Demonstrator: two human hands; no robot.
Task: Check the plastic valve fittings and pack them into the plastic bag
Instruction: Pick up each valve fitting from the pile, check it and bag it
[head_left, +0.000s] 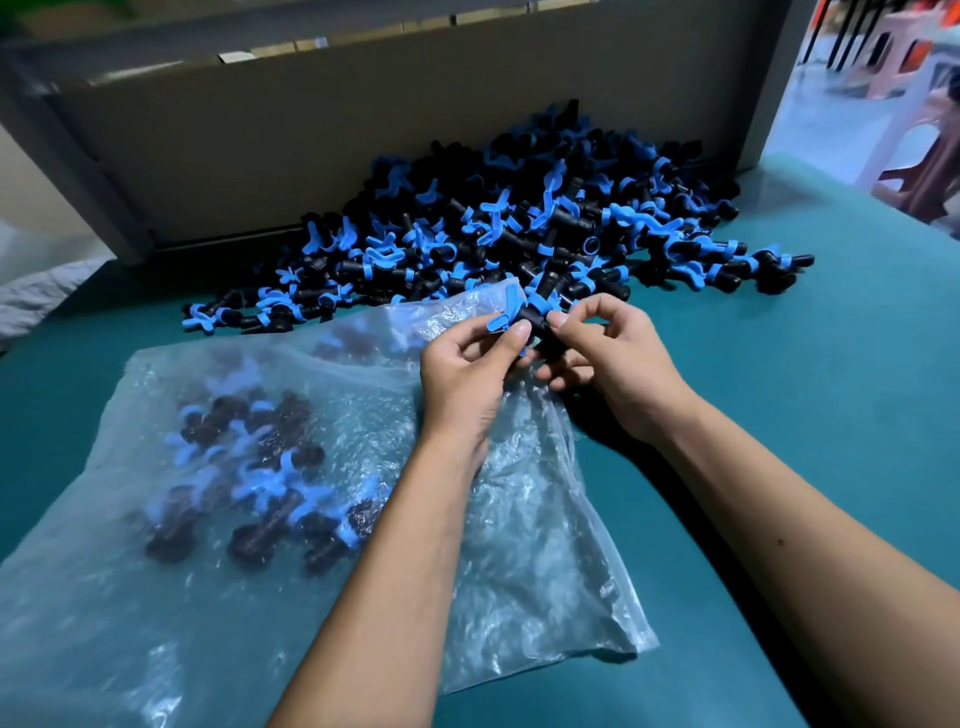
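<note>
I see my left hand (470, 364) and right hand (613, 358) both pinching one valve fitting (535, 312), fingers curled, above the bag (260, 467).

Left hand (467, 364) and right hand (613, 358) pinching one valve fitting (535, 312), above plastic bag (519, 571), roughly a dozen fittings inside, green counter (779, 441)
</note>
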